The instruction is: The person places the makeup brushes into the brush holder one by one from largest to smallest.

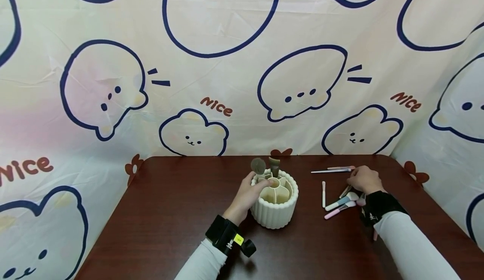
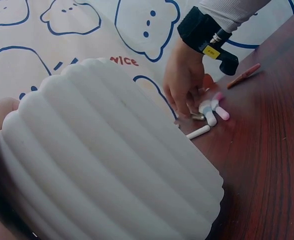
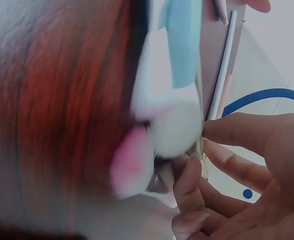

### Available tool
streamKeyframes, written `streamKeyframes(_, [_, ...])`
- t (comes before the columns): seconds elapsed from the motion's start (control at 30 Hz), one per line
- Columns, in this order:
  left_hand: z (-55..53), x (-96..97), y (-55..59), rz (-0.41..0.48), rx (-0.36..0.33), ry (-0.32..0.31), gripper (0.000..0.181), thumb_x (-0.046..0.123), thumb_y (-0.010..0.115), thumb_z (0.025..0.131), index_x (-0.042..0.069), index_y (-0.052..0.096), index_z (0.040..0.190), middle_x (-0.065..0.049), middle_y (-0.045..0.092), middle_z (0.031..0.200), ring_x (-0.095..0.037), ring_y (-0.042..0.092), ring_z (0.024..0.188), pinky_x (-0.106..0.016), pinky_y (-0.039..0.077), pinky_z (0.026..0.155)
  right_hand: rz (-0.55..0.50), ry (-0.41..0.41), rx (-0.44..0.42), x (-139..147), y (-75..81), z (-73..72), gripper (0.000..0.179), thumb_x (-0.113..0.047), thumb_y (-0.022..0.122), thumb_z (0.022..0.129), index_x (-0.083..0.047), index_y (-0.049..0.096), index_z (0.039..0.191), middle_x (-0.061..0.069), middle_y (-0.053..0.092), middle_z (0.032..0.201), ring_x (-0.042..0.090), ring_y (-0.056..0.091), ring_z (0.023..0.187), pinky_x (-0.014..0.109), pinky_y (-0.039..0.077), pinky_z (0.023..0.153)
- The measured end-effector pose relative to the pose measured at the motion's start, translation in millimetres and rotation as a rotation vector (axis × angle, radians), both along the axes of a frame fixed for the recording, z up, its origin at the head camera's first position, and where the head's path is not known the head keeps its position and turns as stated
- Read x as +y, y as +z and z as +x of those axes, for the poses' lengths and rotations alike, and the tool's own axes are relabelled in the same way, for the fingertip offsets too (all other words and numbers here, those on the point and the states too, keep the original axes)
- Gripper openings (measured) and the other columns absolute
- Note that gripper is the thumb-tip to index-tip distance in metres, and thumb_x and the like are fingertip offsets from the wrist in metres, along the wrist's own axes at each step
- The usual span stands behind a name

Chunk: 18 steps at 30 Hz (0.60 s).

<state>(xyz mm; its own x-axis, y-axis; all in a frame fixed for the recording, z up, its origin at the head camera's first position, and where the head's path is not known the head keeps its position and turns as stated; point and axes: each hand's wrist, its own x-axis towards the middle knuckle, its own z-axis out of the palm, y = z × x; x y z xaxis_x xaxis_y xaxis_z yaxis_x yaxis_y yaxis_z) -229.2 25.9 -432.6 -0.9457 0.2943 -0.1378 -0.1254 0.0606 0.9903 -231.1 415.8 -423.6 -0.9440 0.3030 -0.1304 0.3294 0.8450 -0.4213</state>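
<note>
My left hand (image 1: 247,196) grips the rim of a cream ribbed brush holder (image 1: 274,213), thumb over the top edge and fingers along the outer side. Two makeup brushes stand bristles up in its rear compartments, one a round grey-green brush (image 1: 258,166), the other a flat-topped brush (image 1: 274,166). My right hand (image 1: 365,180) reaches down at the brushes on the right, fingers bent beside a blue-handled brush (image 1: 342,201) and a pink-handled brush (image 1: 340,210). Its fingertips meet a thin brush edge in the right wrist view; whether they pinch it I cannot tell.
A white slim brush (image 1: 323,194) lies left of the pile. Behind it, a long white-handled brush (image 1: 330,171) lies alongside a pinkish one. The brown table (image 1: 181,229) ends at a patterned cloth backdrop (image 1: 242,82).
</note>
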Motion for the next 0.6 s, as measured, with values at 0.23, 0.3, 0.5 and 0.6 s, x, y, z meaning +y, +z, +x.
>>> streamKeyframes(0.23, [0.0, -0.6, -0.7, -0.003, -0.004, -0.001, 0.092, 0.05, 0.075, 0.087, 0.011, 0.034, 0.16, -0.012, 0.03, 0.165, -0.034, 0.026, 0.152, -0.06, 0.025, 0.119, -0.015, -0.055, -0.058, -4.8, 5.6, -5.3, 0.025, -0.018, 0.068, 0.089, 0.002, 0.058, 0.078, 0.019, 0.056, 0.08, 0.036, 0.056, 0.077, 0.039, 0.049, 0.062])
streamKeyframes(0.3, [-0.3, -0.6, -1.1, -0.001, -0.003, -0.001, 0.092, 0.05, 0.075, 0.087, 0.011, 0.035, 0.159, -0.012, 0.031, 0.165, -0.033, 0.026, 0.151, -0.06, 0.025, 0.12, -0.028, -0.053, -0.066, -5.6, 6.5, -6.5, 0.026, -0.018, 0.07, 0.088, 0.005, 0.061, 0.079, 0.019, 0.059, 0.078, 0.035, 0.058, 0.075, 0.038, 0.05, 0.061])
streamKeyframes(0.5, [-0.8, -1.3, -0.7, 0.016, 0.005, -0.011, 0.089, 0.049, 0.075, 0.087, 0.013, 0.036, 0.159, -0.01, 0.031, 0.165, -0.032, 0.025, 0.152, -0.06, 0.025, 0.12, -0.125, -0.036, -0.062, -3.8, 4.6, -8.2, 0.021, -0.015, 0.072, 0.085, 0.0, 0.064, 0.072, 0.007, 0.066, 0.064, 0.023, 0.064, 0.062, 0.032, 0.049, 0.056])
streamKeyframes(0.6, [-1.0, -1.7, -0.4, 0.021, 0.012, -0.016, 0.086, 0.049, 0.075, 0.088, 0.014, 0.039, 0.158, -0.01, 0.032, 0.164, -0.032, 0.026, 0.152, -0.06, 0.025, 0.119, -0.206, -0.011, -0.059, -1.3, 3.4, -7.4, 0.021, -0.013, 0.072, 0.084, -0.003, 0.064, 0.067, 0.005, 0.067, 0.062, 0.02, 0.064, 0.06, 0.032, 0.048, 0.054])
